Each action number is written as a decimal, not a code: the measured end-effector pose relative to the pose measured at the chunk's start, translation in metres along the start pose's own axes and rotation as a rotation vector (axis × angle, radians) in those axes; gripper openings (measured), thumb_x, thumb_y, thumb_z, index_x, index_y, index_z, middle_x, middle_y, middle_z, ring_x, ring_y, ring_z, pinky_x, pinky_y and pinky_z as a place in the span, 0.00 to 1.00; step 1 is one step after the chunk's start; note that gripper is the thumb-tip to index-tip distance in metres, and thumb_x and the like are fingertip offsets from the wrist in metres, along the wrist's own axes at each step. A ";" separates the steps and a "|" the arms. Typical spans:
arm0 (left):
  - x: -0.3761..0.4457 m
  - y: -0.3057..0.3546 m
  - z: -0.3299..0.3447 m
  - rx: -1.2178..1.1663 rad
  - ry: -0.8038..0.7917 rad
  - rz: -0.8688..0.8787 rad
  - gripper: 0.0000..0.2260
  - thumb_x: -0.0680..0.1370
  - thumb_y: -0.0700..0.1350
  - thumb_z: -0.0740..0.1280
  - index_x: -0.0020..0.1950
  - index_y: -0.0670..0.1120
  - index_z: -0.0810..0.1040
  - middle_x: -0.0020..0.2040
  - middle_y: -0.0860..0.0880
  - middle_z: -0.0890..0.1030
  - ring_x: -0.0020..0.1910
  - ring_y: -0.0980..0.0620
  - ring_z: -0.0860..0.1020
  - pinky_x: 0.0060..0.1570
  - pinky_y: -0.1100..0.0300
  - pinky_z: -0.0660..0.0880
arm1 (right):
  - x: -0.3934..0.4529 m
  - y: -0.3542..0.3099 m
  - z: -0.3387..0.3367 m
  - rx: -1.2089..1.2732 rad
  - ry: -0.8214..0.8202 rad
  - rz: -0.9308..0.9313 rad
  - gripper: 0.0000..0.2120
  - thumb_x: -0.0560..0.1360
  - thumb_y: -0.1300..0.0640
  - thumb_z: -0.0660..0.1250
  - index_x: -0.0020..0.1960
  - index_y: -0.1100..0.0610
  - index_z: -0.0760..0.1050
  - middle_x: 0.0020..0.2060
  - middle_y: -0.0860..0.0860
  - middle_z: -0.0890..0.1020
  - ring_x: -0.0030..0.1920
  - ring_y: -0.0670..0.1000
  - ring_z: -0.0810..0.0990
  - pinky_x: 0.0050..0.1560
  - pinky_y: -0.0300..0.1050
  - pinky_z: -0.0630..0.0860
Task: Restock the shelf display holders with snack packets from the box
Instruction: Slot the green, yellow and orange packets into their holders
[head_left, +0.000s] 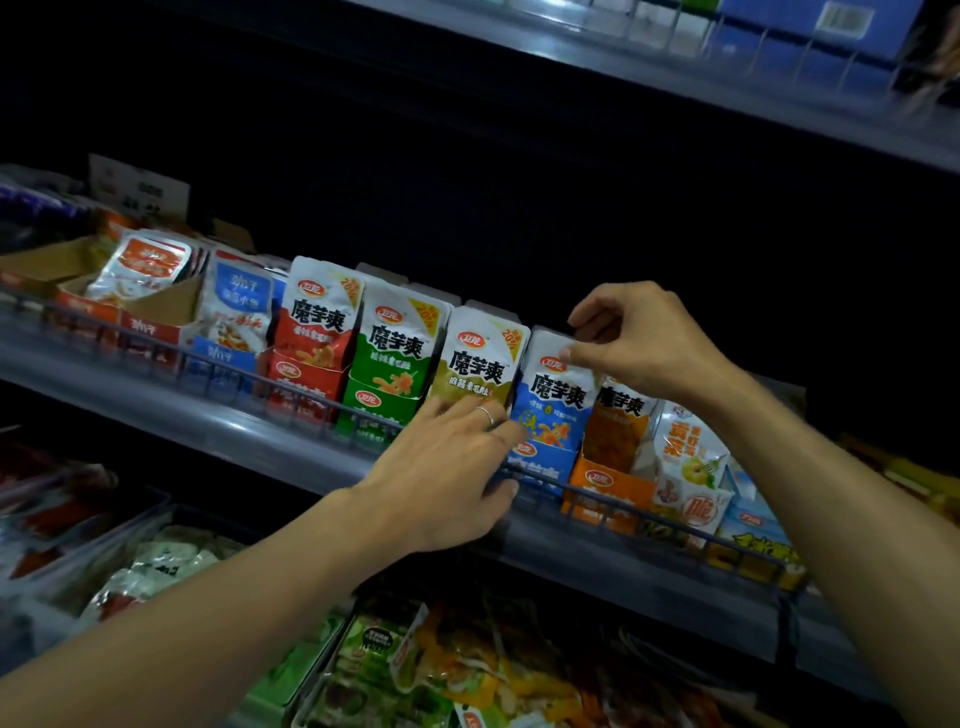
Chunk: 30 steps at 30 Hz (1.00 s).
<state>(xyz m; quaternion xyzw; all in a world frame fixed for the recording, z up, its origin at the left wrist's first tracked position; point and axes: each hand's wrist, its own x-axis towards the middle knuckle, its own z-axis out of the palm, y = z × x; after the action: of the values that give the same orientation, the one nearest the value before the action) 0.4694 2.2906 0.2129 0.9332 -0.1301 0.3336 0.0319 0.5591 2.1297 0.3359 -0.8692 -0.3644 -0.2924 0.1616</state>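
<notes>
A blue carton (810, 31) with a barcode label stands on the top shelf (675, 67), behind clear dividers. A white card (137, 187) leans at the back of the middle shelf, far left; its print is too dim to read. On the bottom shelf, clear bins (130, 525) hold red and pale green bags, and a tray (322, 670) further right holds what look like vegetable packs in yellow and green wrapping. A dark wire rail (218, 358) runs along the middle shelf's front edge.
</notes>
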 end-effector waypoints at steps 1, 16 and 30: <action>-0.004 -0.003 -0.006 -0.017 -0.002 -0.019 0.22 0.80 0.57 0.60 0.73 0.53 0.66 0.68 0.53 0.71 0.69 0.52 0.67 0.68 0.54 0.60 | 0.001 -0.005 -0.002 -0.005 0.015 -0.014 0.15 0.73 0.51 0.75 0.57 0.54 0.79 0.44 0.44 0.77 0.47 0.44 0.77 0.50 0.42 0.77; -0.167 -0.107 -0.070 -0.007 -0.174 -0.325 0.11 0.76 0.60 0.64 0.55 0.57 0.75 0.48 0.59 0.78 0.50 0.56 0.78 0.48 0.58 0.75 | -0.017 -0.205 0.102 0.113 -0.262 -0.349 0.10 0.71 0.49 0.74 0.50 0.51 0.79 0.44 0.47 0.81 0.46 0.47 0.79 0.50 0.50 0.78; -0.423 -0.248 -0.151 0.177 -0.267 -0.634 0.09 0.78 0.58 0.62 0.48 0.54 0.74 0.42 0.58 0.75 0.41 0.55 0.74 0.35 0.63 0.66 | -0.013 -0.475 0.265 0.282 -0.525 -0.625 0.10 0.72 0.48 0.73 0.51 0.50 0.79 0.46 0.45 0.80 0.47 0.47 0.78 0.50 0.50 0.78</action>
<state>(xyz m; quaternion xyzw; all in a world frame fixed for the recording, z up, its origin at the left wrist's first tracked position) 0.1276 2.6454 0.0704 0.9617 0.1923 0.1922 0.0358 0.3091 2.5780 0.1545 -0.7315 -0.6752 -0.0437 0.0846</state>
